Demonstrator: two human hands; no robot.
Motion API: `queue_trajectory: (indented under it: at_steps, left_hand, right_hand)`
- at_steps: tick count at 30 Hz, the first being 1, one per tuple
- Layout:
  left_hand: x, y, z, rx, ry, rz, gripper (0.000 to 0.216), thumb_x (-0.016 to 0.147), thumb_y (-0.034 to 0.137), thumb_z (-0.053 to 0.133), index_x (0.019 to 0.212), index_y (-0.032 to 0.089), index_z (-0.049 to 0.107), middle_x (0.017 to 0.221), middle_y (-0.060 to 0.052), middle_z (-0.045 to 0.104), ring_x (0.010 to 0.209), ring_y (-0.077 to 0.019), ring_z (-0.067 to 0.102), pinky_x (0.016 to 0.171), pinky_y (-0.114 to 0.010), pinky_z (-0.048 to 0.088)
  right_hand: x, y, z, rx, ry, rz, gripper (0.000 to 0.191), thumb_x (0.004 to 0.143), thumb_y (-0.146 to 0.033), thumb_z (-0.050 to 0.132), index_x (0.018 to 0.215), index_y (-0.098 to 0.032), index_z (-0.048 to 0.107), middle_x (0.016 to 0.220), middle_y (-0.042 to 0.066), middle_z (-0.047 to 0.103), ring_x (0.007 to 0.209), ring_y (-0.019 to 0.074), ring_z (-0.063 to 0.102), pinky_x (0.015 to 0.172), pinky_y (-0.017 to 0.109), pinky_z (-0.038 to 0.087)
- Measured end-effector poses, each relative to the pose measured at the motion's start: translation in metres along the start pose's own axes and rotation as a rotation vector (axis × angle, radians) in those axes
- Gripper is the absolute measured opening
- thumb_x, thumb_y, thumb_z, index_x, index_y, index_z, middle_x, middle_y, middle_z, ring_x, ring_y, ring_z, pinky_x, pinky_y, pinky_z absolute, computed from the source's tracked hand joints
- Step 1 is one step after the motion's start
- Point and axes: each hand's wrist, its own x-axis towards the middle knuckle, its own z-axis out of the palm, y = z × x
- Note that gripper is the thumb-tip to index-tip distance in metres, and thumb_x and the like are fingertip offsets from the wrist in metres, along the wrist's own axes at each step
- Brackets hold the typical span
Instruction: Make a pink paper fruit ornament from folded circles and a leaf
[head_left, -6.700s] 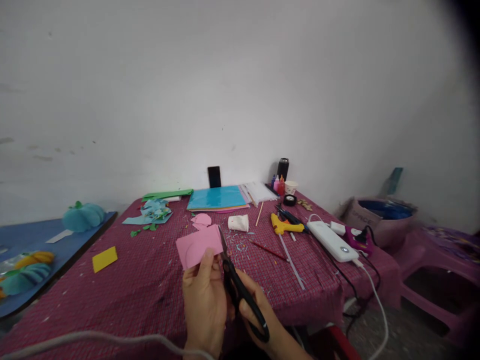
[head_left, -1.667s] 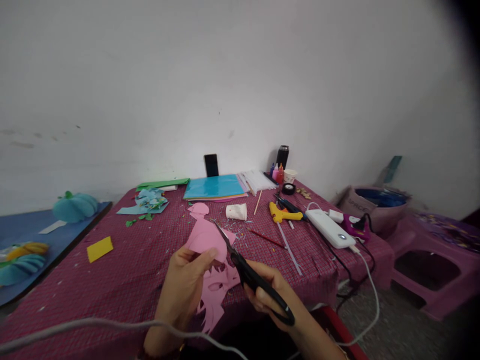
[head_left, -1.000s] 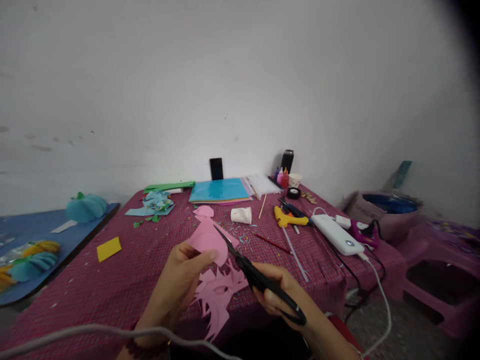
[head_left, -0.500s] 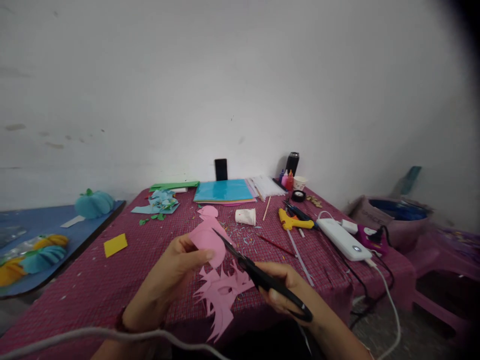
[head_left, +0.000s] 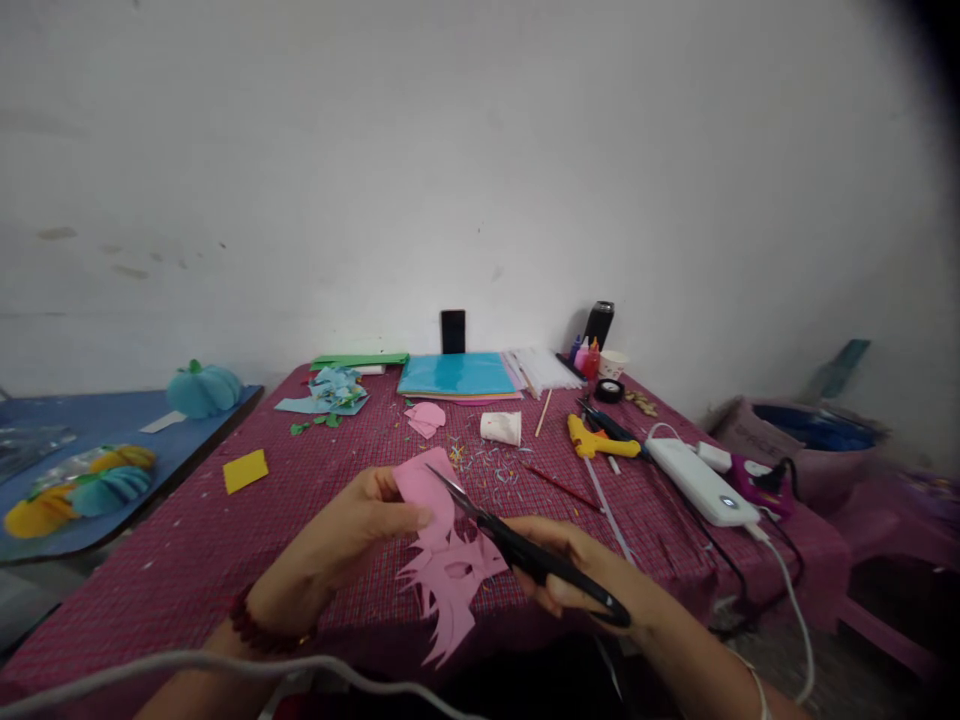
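My left hand (head_left: 364, 522) pinches a pink paper sheet (head_left: 427, 492) above the near edge of the table. Jagged cut strips (head_left: 448, 582) of the same pink paper hang down from it. My right hand (head_left: 574, 570) grips black scissors (head_left: 525, 548) by the handles, with the blades pointing up-left into the pink paper. Two loose pink pieces (head_left: 425, 417) lie on the cloth farther back.
The table wears a magenta checked cloth (head_left: 300, 510). On it lie a toppled white paper cup (head_left: 501, 427), a yellow glue gun (head_left: 594, 440), a white power bank (head_left: 696, 482) with cable, coloured paper stack (head_left: 457, 375), a yellow square (head_left: 245, 470), paint bottles (head_left: 586, 354). Paper pumpkins (head_left: 202, 389) sit on a blue board left.
The view has swung a little to the left and the hands sit lower. The scissors have cut further into the pink paper, and more jagged strips hang below it than 6.7 s ago.
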Motion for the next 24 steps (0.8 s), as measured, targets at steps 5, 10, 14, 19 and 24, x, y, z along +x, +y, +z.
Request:
queue_trajectory:
  at_steps: [5, 10, 14, 19, 24]
  left_hand:
    - [0.002, -0.011, 0.009, 0.018, -0.014, -0.058, 0.010, 0.064, 0.022, 0.072, 0.071, 0.015, 0.072, 0.068, -0.005, 0.069, 0.058, -0.0144, 0.059, 0.062, -0.027, 0.045]
    - [0.002, -0.016, 0.015, 0.045, -0.024, -0.080, 0.010, 0.063, 0.021, 0.070, 0.071, 0.015, 0.073, 0.066, -0.004, 0.067, 0.057, -0.0143, 0.057, 0.061, -0.026, 0.043]
    - [0.001, -0.016, 0.016, 0.052, -0.039, -0.081, 0.008, 0.063, 0.020, 0.069, 0.068, 0.015, 0.072, 0.063, -0.003, 0.065, 0.055, -0.0124, 0.054, 0.059, -0.024, 0.041]
    - [0.001, -0.013, 0.017, 0.049, -0.048, -0.105, 0.010, 0.062, 0.021, 0.069, 0.068, 0.014, 0.072, 0.064, -0.004, 0.066, 0.056, -0.0143, 0.055, 0.060, -0.025, 0.042]
    - [0.001, -0.008, 0.019, 0.067, -0.057, -0.089, 0.005, 0.060, 0.020, 0.069, 0.062, 0.016, 0.071, 0.060, -0.002, 0.064, 0.054, -0.0128, 0.053, 0.058, -0.024, 0.041]
  right_hand:
    - [0.003, 0.004, 0.006, 0.015, 0.012, -0.017, 0.067, 0.070, -0.052, 0.073, 0.124, -0.017, 0.058, 0.074, -0.001, 0.049, 0.058, 0.0080, 0.038, 0.047, 0.020, 0.033]
    - [0.004, 0.017, 0.008, 0.044, 0.043, -0.022, 0.063, 0.073, -0.047, 0.072, 0.127, -0.019, 0.056, 0.077, -0.002, 0.050, 0.057, 0.0067, 0.038, 0.047, 0.019, 0.033]
    - [0.001, 0.024, 0.006, 0.068, 0.046, -0.043, 0.066, 0.073, -0.047, 0.072, 0.131, -0.020, 0.054, 0.075, -0.002, 0.048, 0.055, 0.0063, 0.034, 0.045, 0.018, 0.027]
    - [-0.001, 0.016, 0.008, -0.006, 0.094, -0.056, 0.063, 0.072, -0.049, 0.072, 0.126, -0.018, 0.060, 0.072, -0.002, 0.045, 0.059, 0.0081, 0.032, 0.047, 0.020, 0.026]
    - [-0.002, 0.006, 0.011, 0.004, 0.107, -0.067, 0.056, 0.072, -0.043, 0.073, 0.123, -0.022, 0.064, 0.069, -0.002, 0.045, 0.057, 0.0088, 0.030, 0.045, 0.020, 0.026]
